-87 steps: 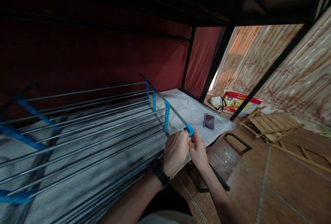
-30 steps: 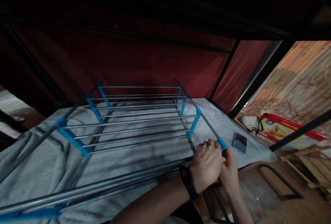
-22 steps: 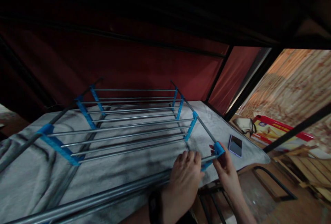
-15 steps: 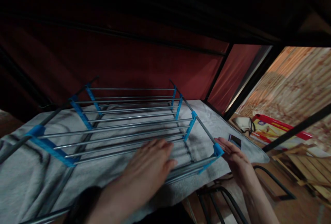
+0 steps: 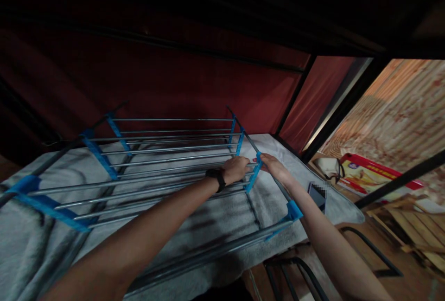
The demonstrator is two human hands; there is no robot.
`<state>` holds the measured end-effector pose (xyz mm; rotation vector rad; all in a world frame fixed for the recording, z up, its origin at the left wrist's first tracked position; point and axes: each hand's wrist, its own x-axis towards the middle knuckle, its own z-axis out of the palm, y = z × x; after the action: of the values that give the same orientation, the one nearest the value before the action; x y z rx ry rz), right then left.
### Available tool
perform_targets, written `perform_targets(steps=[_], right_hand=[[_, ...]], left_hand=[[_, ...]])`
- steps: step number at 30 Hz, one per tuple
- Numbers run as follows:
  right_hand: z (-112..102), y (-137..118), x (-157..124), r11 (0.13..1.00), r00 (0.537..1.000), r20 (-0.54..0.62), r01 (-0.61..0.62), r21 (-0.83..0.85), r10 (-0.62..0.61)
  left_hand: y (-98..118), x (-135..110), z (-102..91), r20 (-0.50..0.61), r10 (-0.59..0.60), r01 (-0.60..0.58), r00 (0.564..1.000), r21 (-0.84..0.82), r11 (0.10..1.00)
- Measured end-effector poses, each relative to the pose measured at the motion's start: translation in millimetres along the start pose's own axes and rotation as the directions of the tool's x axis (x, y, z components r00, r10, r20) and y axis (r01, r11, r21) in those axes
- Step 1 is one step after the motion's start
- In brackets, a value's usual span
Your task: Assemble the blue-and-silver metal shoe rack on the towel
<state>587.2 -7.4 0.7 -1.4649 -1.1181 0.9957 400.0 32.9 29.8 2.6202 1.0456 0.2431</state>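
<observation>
Left hand (image 5: 236,169) curled on rack tubes (image 5: 139,181); right hand (image 5: 275,166) touching bracket (image 5: 254,177)

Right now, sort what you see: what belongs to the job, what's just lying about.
In the job:
- metal rack
- left hand, at its rods
- right hand, at a blue bracket
- blanket, probably just as support

Lying about:
- phone, on the blanket
- red-and-yellow box
- wooden slats

Dim; near-black above the rack (image 5: 174,148). Warm light catches curtain (image 5: 389,120) right of rack. Soft shadows streak cloth (image 5: 208,220) beneath it. Pixelation part-covers phone (image 5: 315,195), rack's right.
</observation>
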Motion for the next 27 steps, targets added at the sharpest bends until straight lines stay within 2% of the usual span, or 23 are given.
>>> perform_targets(steps=[7, 15, 27], right_hand=[[-1.5, 4.1, -2.6, 0.999, 0.999, -0.001, 0.033, 0.013, -0.033], [0.0, 5.2, 0.1, 0.999, 0.999, -0.048, 0.018, 0.043, -0.016], [1.1, 1.5, -2.2, 0.999, 0.999, -0.046, 0.000, 0.043, 0.002]], left_hand=[[-3.2, 6.5, -9.0, -0.068, 0.060, -0.063, 0.996, -0.043, 0.997], [5.8, -2.2, -5.1, -0.041, 0.031, -0.032, 0.999, -0.008, 0.999], [8.7, -4.7, -5.0, -0.023, 0.012, -0.013, 1.000, -0.023, 1.000]])
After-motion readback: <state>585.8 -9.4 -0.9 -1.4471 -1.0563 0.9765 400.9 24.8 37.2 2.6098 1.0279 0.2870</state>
